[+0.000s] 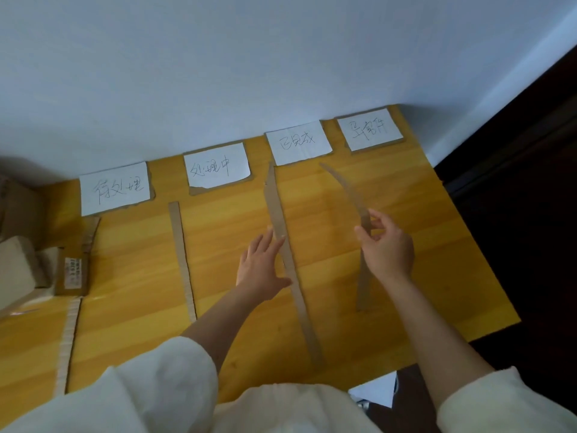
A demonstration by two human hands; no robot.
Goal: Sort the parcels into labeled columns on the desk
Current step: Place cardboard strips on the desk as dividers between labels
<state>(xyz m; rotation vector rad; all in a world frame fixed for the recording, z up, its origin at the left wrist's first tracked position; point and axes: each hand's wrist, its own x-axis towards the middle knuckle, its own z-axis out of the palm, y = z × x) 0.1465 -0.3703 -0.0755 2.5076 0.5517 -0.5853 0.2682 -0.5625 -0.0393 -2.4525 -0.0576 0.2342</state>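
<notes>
While the columns are only being marked out, no parcel has reached them yet. Yellow table [421,245] carries four handwritten labels along the wall edge, at 10 [115,189], 11 [217,165], 12 [299,142] and 1 o'clock [369,129].

Dividers: thin cardboard strips. One lies flat at 9 o'clock of centre [182,260]; the centre strip [288,264] runs from the 12 o'clock label toward the near edge; another sits at 7 o'clock [69,339].

Left hand [260,270]: grip released, palm flat, fingers resting on/against the centre strip. Right hand [385,245]: grip pinched on the curved strip [349,190] at about 2 o'clock, mid-length; far end arcs up off the table, near end droops toward it.

Handling, judged: strips are light and floppy, bend under own weight. Best pinched mid-length w/ the far end pressed down flat.

Parcels [46,270]: piled at 9 o'clock, left edge, beside the first column; brown boxes, one w/ a printed sticker. Judged light, rigid, corners sound; take by opposite side faces. Count uncertain, partly out of frame.

Containers: none as such. Columns serve as bins; all four hold nothing so far.
</notes>
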